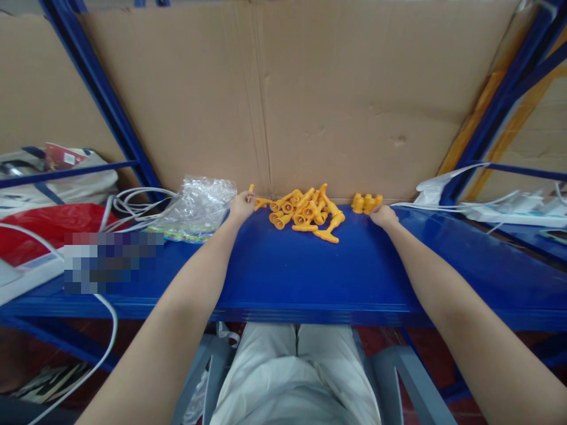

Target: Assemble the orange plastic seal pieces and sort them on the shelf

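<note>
My left hand is at the back of the blue table, fingers closed on a yellow plastic T-shaped handle whose tip pokes up above the fingers. Just right of it lies a loose pile of similar yellow T-shaped handles, several with hollow, flared ends facing me. Farther right, a few short yellow plastic pieces stand upright in a tight row by the cardboard. My right hand reaches the right end of that row, its fingers closed around the nearest piece; the fingertips are partly hidden.
A cardboard wall backs the blue table. On the left lie a clear plastic bag, white cables and a red bag. A white power strip and a white plastic scrap lie on the right.
</note>
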Available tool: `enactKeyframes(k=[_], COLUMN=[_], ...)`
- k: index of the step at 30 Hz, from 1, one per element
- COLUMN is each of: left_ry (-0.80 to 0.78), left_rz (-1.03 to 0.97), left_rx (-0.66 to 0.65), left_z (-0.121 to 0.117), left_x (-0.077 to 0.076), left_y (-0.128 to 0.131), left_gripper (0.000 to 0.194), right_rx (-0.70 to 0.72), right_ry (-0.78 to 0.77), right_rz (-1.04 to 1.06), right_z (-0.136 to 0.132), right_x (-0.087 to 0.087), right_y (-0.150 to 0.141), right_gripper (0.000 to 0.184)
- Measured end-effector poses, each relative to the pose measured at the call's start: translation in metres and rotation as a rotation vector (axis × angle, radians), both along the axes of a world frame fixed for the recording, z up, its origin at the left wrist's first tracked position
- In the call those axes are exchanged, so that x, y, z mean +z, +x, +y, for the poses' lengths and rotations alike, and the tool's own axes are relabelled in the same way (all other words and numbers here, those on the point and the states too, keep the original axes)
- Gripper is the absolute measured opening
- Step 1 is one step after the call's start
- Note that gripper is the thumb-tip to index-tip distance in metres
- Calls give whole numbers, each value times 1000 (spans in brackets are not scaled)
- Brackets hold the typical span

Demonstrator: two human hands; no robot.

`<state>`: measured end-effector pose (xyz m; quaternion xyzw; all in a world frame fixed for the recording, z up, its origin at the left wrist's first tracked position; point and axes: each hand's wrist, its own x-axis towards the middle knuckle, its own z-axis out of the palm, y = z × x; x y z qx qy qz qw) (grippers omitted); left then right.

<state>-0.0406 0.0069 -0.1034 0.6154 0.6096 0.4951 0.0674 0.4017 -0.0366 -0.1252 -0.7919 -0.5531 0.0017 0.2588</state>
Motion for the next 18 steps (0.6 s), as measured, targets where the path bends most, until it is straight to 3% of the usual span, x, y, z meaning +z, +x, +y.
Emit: enactKeyframes(k=[4,10,15,18], left_ry=[-36,-99,-302,-392], left_rz=[211,569,812,888], left_rx=[12,-49,-158,-159], left_z=[-6,-12,0,5], left_x=[-1,-9,-16,-17], left_y=[0,-3,-9,-11], left_gripper=[20,38,51,54], right_rx=[-34,110,109,96], right_ry=[-58,22,-167,-245], right_rz=[-50,-206,-273,-273], right_z=[-6,-4,-15,-25], right_x=[0,-9,1,10], right_y=[-10,-9,-17,-28], right_gripper=[31,40,55,58])
